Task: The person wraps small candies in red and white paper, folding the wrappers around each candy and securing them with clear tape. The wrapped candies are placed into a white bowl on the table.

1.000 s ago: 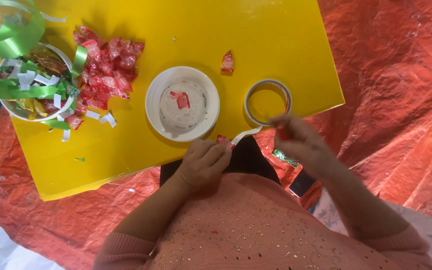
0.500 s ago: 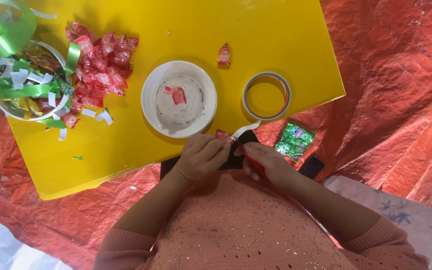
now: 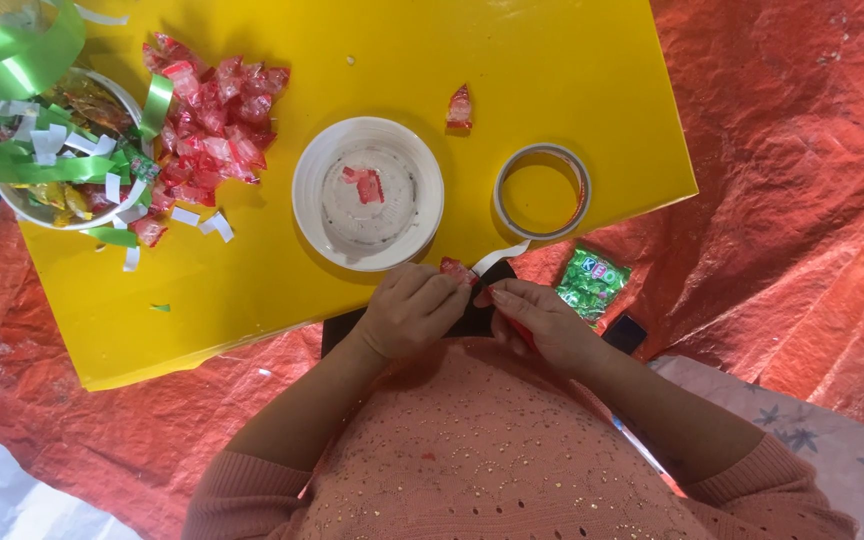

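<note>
A: Free room? Bare board [image 3: 552, 60] at top centre and upper right, only one stray candy [image 3: 460, 106] there. Another open strip lower left of the board, just paper scraps.

B: Obstacles?

A: Bowl [image 3: 367, 193] mid-frame, directly above the left hand [image 3: 414, 308]. Tape roll [image 3: 542, 190] to its right, above the right hand [image 3: 542, 322]. Narrow gap between bowl and roll.

B: Left side?

A: Crowded. Candy pile [image 3: 214, 120] upper left, touching a full bowl of ribbon [image 3: 62, 150] at the frame edge. Green packet [image 3: 592, 283] just right of the right hand, on the red sheet [image 3: 802, 150], otherwise open there.
</note>
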